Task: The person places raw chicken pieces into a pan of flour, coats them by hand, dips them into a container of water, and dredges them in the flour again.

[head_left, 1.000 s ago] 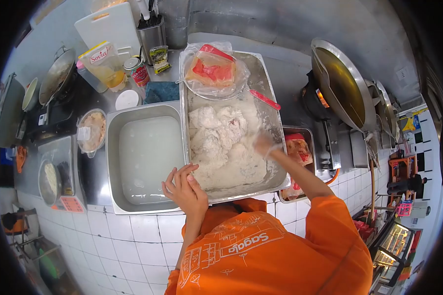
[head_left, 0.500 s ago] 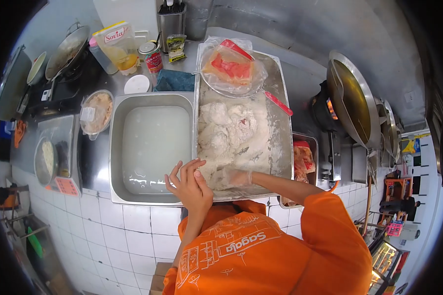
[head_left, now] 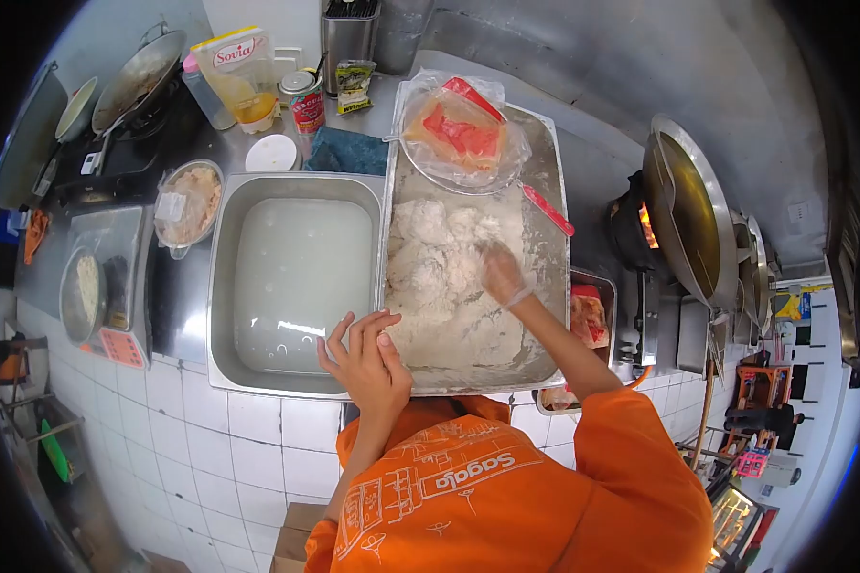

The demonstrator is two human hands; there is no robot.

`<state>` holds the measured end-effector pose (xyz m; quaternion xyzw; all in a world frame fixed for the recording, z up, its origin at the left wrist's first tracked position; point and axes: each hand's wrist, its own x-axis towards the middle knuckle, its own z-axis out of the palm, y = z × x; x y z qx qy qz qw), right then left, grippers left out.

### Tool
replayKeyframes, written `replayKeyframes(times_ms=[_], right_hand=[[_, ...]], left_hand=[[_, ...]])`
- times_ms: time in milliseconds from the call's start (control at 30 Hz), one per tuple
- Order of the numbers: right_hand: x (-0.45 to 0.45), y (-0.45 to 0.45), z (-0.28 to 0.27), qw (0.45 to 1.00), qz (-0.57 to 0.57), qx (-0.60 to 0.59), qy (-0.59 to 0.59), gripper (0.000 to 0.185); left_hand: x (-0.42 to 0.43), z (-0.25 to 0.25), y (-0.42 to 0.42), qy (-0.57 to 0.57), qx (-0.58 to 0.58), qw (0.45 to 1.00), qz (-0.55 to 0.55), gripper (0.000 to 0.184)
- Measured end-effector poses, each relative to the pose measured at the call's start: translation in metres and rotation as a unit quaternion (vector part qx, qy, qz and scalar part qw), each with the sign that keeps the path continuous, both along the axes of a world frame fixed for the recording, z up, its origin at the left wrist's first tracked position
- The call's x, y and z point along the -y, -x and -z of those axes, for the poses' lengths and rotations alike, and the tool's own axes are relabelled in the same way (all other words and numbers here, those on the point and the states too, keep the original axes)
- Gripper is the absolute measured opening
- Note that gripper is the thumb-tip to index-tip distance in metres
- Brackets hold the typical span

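In the head view, a metal tray (head_left: 562, 143) holds a bed of white flour (head_left: 449, 334) with several flour-coated lumps (head_left: 425, 267). My right hand (head_left: 504, 275), in a thin clear glove, reaches into this tray. Its fingers are at the right side of the lumps, blurred and partly hidden, so their grip cannot be made out. Bare and empty, my left hand (head_left: 365, 358) has its fingers spread near the front, where the flour tray meets a deep metal pan (head_left: 222, 286) of cloudy water (head_left: 301, 277).
A bowl with a plastic bag (head_left: 463, 134) sits on the tray's far end, beside a red-handled utensil (head_left: 548, 210). Right are raw meat (head_left: 588, 317), a lit burner (head_left: 646, 222) and a large wok of oil (head_left: 688, 205). A scale (head_left: 115, 277) and a lidded tub (head_left: 189, 205) stand left.
My right hand has moved away from my body, from the near end of the flour to the coated lumps. My left hand stays nearly in place. The view has shifted slightly.
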<state>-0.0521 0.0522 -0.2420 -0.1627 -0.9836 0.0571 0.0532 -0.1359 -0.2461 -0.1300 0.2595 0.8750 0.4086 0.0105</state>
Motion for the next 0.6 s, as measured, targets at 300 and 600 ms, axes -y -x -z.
replayKeyframes(times_ms=[300,600], right_hand=[[-0.032,-0.004,-0.024,0.969,0.047,-0.037,0.238,0.035],[-0.005,-0.003,0.022,0.962,0.233,0.098,0.103,0.071]], left_hand=[[0.0,0.0,0.002,-0.004,-0.007,1.0,0.004,0.029],[0.001,0.0,0.001,0.007,-0.003,1.0,0.008,0.029]])
